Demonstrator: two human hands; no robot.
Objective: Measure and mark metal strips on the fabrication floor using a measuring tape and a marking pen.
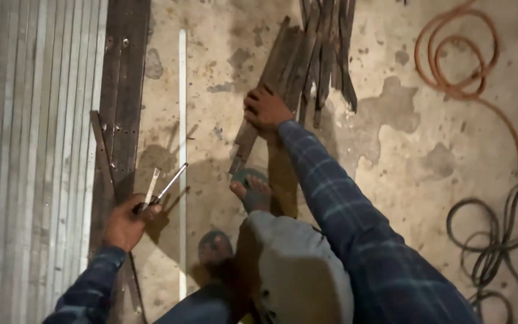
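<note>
Bent knee fills the near foreground. Left hand has fingers closed on two thin metal rods; right hand presses flat, fingers spread, on dark metal strips heaped on the concrete floor. Best practice, judged: draw one strip clear lengthwise, avoiding tangling.

free: bare floor | blocked: strip pile, hose
</note>
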